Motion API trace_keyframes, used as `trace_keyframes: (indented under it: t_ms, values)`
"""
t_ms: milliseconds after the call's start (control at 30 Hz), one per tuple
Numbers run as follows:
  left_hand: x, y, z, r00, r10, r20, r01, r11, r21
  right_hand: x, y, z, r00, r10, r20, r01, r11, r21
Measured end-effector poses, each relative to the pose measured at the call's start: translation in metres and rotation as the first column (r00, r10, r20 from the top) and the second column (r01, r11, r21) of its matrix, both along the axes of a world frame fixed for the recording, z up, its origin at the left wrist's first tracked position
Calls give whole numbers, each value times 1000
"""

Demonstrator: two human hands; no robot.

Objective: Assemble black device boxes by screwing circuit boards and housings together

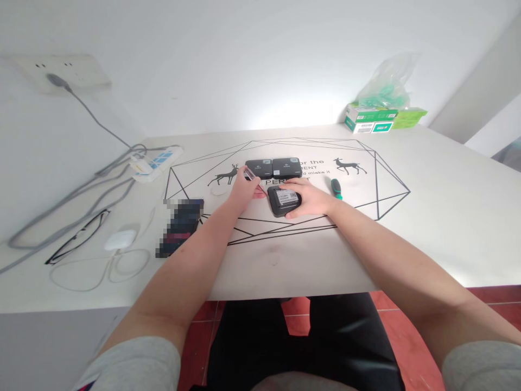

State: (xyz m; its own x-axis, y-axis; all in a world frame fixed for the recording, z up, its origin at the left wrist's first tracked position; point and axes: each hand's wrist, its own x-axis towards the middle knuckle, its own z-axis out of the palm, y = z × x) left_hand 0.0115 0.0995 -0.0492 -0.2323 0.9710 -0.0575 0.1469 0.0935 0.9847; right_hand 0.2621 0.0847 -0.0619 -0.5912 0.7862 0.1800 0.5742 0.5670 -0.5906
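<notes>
A small black box (280, 206) with rounded corners lies on the table, a white printed label (286, 196) on its upper face. My right hand (311, 198) wraps around the box's right side, thumb at the near edge and fingers along the far edge. On the other side, my left hand (243, 190) is closed on a slim tool (251, 174), whose thin end points at the box's left edge. Its exact kind, and whether the tip touches the box, I cannot tell. Just beyond are two similar black boxes (259, 169), set side by side.
A green-and-black screwdriver (336, 188) lies right of my right hand. On the left are a phone (180, 228), glasses (77, 237), a white charger with cable (120, 239) and a power strip (157, 164). Green-and-white cartons (370, 119) with a plastic bag (386, 87) stand back right.
</notes>
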Motion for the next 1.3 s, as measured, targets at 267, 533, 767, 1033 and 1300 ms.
trace_keyframes:
  t_ms: [267,533,767,1033,1300]
  values:
    - [-2,-1,2,996,-83,33,84,996,-25,0,0,-2,1000,1,5,-1,1000,3]
    - [3,-13,4,984,-176,-4,175,981,-79,-2,1,-1,1000,-9,6,9,1000,-8]
    - [0,-13,6,965,-170,-200,155,984,-88,0,2,-1,1000,0,28,1,999,-33]
    - [-24,-16,7,480,-165,-862,193,978,-80,8,-1,3,996,-2,87,3,1000,-18]
    - [-21,-34,22,512,-291,-808,537,843,36,-17,-7,17,999,41,36,-43,998,52]
